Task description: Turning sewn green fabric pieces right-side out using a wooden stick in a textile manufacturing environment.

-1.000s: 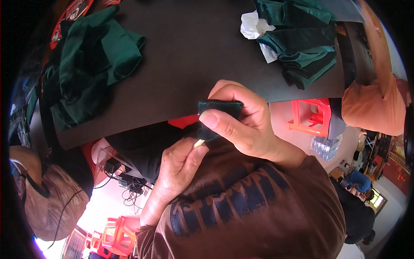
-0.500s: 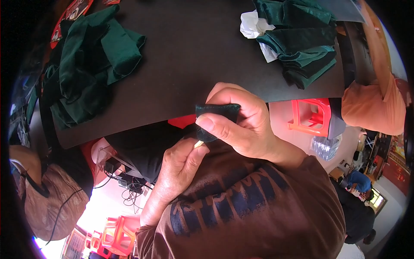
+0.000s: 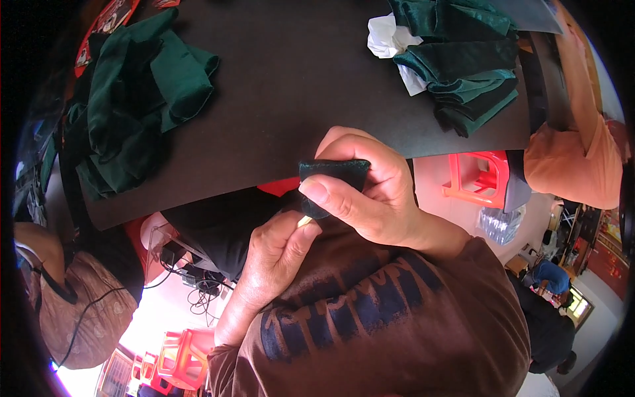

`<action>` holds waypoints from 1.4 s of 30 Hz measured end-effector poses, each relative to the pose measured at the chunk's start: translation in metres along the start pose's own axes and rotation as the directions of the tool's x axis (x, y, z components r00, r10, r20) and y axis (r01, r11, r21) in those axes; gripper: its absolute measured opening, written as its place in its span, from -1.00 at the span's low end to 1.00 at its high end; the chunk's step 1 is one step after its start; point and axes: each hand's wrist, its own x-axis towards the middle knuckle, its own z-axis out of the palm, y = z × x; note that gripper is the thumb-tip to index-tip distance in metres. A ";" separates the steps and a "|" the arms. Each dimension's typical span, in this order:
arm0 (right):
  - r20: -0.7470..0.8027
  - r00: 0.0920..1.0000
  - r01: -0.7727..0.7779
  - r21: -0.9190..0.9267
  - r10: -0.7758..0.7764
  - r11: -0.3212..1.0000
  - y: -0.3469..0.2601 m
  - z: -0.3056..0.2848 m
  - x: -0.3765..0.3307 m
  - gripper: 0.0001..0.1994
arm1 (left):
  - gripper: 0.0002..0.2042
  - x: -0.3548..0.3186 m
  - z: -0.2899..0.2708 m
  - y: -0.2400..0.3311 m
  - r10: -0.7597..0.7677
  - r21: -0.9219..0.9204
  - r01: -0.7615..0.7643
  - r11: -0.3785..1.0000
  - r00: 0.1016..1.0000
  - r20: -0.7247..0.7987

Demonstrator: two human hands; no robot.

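Between the thumb and bent fingers of my right hand (image 3: 374, 188) is a small folded piece of dark green velvet cloth (image 3: 336, 170), its straight top edge level. Below it, my left hand (image 3: 281, 248) is closed in a pinch on a thin pale stick (image 3: 304, 221). The stick's upper end meets the underside of the cloth; whether it goes inside is hidden. Both hands are in front of my chest, by the near edge of the dark table (image 3: 284, 86).
Heaps of green velvet strips lie on the table at left (image 3: 126, 106) and right (image 3: 463, 66), the right heap beside crumpled white paper (image 3: 389, 36). People sit at both sides. Red plastic stools (image 3: 479, 177), a wrapped clear bundle (image 3: 501, 225) and tangled black cables (image 3: 202, 284) are on the floor.
Both hands keep the same hold on the cloth and the stick, almost still. The view has shifted very slightly, and the black cable by the person at left has moved a little.
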 end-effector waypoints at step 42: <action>0.012 0.997 0.075 -0.076 -0.074 0.994 0.002 -0.005 0.004 -0.88 | -0.86 0.009 0.006 0.002 -0.057 -0.017 0.056 0.998 0.998 -0.024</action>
